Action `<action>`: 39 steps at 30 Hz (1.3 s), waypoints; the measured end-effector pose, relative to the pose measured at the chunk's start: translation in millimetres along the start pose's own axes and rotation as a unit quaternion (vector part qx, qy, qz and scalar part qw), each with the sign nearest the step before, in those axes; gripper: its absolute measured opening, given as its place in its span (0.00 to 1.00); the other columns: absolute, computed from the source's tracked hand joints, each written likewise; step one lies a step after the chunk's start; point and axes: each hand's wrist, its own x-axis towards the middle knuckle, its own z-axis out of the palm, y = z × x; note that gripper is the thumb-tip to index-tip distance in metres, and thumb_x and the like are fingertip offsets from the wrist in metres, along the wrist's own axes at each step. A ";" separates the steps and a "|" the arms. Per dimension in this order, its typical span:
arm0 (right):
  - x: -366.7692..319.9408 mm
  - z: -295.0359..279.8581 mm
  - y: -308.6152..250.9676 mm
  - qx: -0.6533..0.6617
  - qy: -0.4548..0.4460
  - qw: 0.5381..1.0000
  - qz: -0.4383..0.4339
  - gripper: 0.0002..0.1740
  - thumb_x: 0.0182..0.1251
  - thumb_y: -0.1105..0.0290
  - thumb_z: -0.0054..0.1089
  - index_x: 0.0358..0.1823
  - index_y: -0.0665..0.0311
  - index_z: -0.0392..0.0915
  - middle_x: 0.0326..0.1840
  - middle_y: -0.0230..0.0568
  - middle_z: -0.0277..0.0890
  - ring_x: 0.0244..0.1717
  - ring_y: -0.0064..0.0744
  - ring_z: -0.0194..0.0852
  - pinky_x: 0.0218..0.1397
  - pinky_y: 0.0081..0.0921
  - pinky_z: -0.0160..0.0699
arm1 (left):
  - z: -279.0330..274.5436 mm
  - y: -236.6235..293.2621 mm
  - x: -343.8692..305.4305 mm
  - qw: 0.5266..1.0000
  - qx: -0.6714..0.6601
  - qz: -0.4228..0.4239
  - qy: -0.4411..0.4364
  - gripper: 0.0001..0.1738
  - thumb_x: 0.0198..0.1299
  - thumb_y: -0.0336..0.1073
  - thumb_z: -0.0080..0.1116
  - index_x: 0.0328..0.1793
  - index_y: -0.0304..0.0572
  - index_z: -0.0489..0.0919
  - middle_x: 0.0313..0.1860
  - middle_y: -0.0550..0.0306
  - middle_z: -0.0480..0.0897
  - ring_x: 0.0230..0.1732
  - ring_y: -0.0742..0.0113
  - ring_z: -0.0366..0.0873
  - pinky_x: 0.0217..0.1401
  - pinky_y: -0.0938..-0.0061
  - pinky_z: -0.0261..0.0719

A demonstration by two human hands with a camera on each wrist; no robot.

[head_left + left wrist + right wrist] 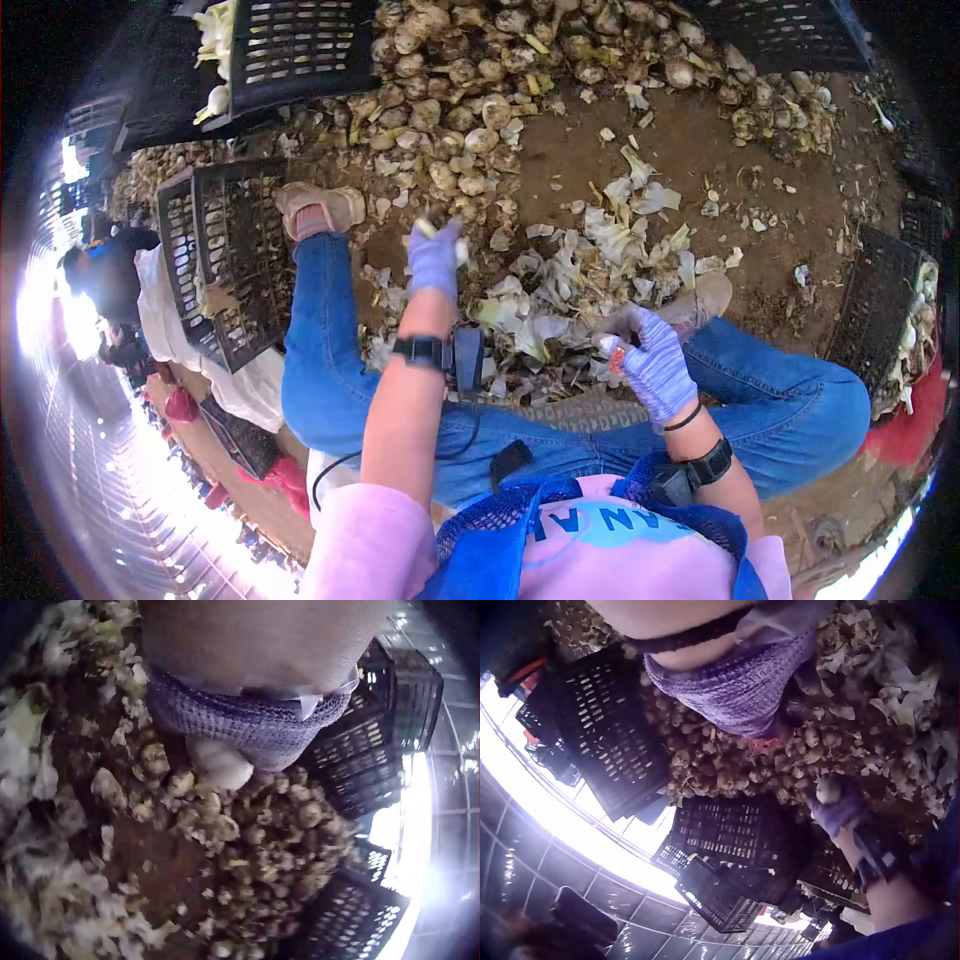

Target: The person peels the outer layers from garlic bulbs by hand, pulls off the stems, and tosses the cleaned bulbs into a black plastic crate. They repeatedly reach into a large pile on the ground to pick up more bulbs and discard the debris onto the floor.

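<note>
My left hand point(433, 262), in a purple knit glove, reaches forward at the near edge of a bulb heap. It holds a smooth pale bulb point(225, 763), partly hidden by the glove in the left wrist view; the bulb point(829, 789) also shows in the right wrist view. My right hand point(652, 365), gloved alike, is bent over the peelings by the right knee. Its curled fingers grip a small orange-red thing point(616, 358), mostly hidden, whose kind I cannot tell. Soil-covered bulbs point(470, 120) lie heaped ahead of the left hand.
White leafy peelings point(545, 300) litter the dirt floor point(570, 150) between the legs. Black slatted crates stand at left point(235, 260), top left point(300, 50) and right point(880, 310). A thin cable point(340, 462) runs from the left wrist camera. Another person point(115, 270) is at far left.
</note>
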 end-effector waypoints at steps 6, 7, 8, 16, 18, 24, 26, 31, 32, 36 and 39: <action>3.3 -7.3 -5.9 -0.033 -0.031 0.998 0.034 0.31 0.54 0.79 0.47 0.64 0.66 0.57 0.52 0.51 0.70 0.54 0.39 0.69 0.57 0.28 0.66 | 25.7 1.1 37.3 0.869 0.450 0.203 -0.033 0.21 0.48 0.37 0.64 0.49 0.40 0.75 0.36 0.51 0.79 0.35 0.66 0.76 0.38 0.71 0.74; 4.9 -8.3 6.1 -0.053 -0.027 0.998 -0.035 0.32 0.52 0.80 0.46 0.64 0.66 0.58 0.54 0.52 0.68 0.57 0.41 0.66 0.59 0.30 0.63 | 25.4 7.3 27.4 0.935 0.320 0.108 -0.106 0.19 0.49 0.35 0.63 0.48 0.39 0.76 0.35 0.52 0.80 0.33 0.67 0.76 0.35 0.72 0.74; 4.6 -8.1 12.3 -0.073 -0.023 0.992 -0.105 0.33 0.50 0.81 0.45 0.64 0.66 0.58 0.57 0.53 0.66 0.60 0.43 0.63 0.62 0.31 0.60 | 23.5 12.6 15.6 0.968 0.179 0.009 -0.174 0.16 0.50 0.32 0.62 0.46 0.39 0.77 0.34 0.54 0.80 0.31 0.68 0.76 0.33 0.74 0.75; -22.9 -0.3 -15.1 -0.102 0.041 0.976 -0.188 0.29 0.54 0.78 0.47 0.61 0.66 0.60 0.57 0.48 0.66 0.59 0.41 0.63 0.63 0.32 0.59 | -7.8 69.9 -183.3 0.888 0.027 0.094 -0.450 0.18 0.51 0.35 0.64 0.48 0.36 0.77 0.42 0.56 0.80 0.42 0.71 0.76 0.45 0.79 0.73; -41.8 0.8 -45.2 0.191 -0.005 0.978 -0.081 0.23 0.58 0.77 0.49 0.57 0.65 0.63 0.55 0.43 0.67 0.56 0.34 0.67 0.57 0.30 0.68 | -18.3 64.5 -202.3 0.863 0.064 0.254 -0.432 0.21 0.50 0.33 0.64 0.50 0.36 0.75 0.46 0.56 0.78 0.44 0.71 0.74 0.47 0.78 0.73; -75.2 4.1 -56.1 0.413 -0.065 0.908 -0.036 0.15 0.62 0.74 0.51 0.50 0.65 0.66 0.44 0.38 0.71 0.44 0.25 0.72 0.44 0.24 0.77 | -43.2 65.2 -251.0 0.846 -0.080 0.159 -0.502 0.32 0.47 0.31 0.65 0.60 0.38 0.67 0.53 0.53 0.72 0.53 0.64 0.71 0.57 0.73 0.68; -77.9 2.4 -56.1 0.238 0.000 0.968 -0.073 0.13 0.61 0.73 0.52 0.47 0.66 0.70 0.41 0.36 0.73 0.41 0.23 0.72 0.44 0.20 0.75 | -47.2 57.0 -254.1 0.851 -0.032 0.310 -0.422 0.33 0.45 0.32 0.67 0.60 0.38 0.68 0.51 0.53 0.72 0.53 0.64 0.70 0.58 0.72 0.67; -103.3 10.4 -79.7 0.242 0.008 0.947 -0.212 0.16 0.57 0.72 0.58 0.47 0.67 0.71 0.39 0.34 0.74 0.39 0.19 0.70 0.44 0.18 0.71 | -55.5 62.1 -266.5 0.771 0.111 0.570 -0.261 0.33 0.38 0.31 0.68 0.56 0.41 0.70 0.48 0.48 0.70 0.49 0.50 0.71 0.52 0.66 0.71; -103.2 11.2 -81.6 0.240 0.009 0.947 -0.215 0.16 0.57 0.72 0.58 0.47 0.67 0.71 0.39 0.34 0.74 0.39 0.19 0.70 0.44 0.18 0.71 | -56.6 63.7 -269.3 0.770 0.109 0.573 -0.261 0.33 0.38 0.31 0.68 0.56 0.41 0.70 0.48 0.48 0.70 0.49 0.50 0.71 0.52 0.66 0.71; -102.0 10.1 -91.1 0.202 0.005 0.964 -0.170 0.17 0.55 0.74 0.60 0.47 0.66 0.72 0.38 0.34 0.75 0.38 0.20 0.71 0.43 0.19 0.73 | -63.0 65.5 -275.3 0.759 0.133 0.589 -0.243 0.33 0.37 0.31 0.70 0.55 0.42 0.72 0.47 0.49 0.72 0.48 0.55 0.72 0.51 0.69 0.72; -101.3 3.7 -91.2 0.177 -0.019 0.968 -0.178 0.17 0.55 0.74 0.60 0.47 0.67 0.72 0.40 0.36 0.76 0.40 0.20 0.72 0.43 0.19 0.73 | -66.7 65.1 -273.8 0.758 0.131 0.587 -0.253 0.34 0.38 0.35 0.70 0.56 0.42 0.72 0.48 0.49 0.72 0.49 0.56 0.72 0.52 0.68 0.71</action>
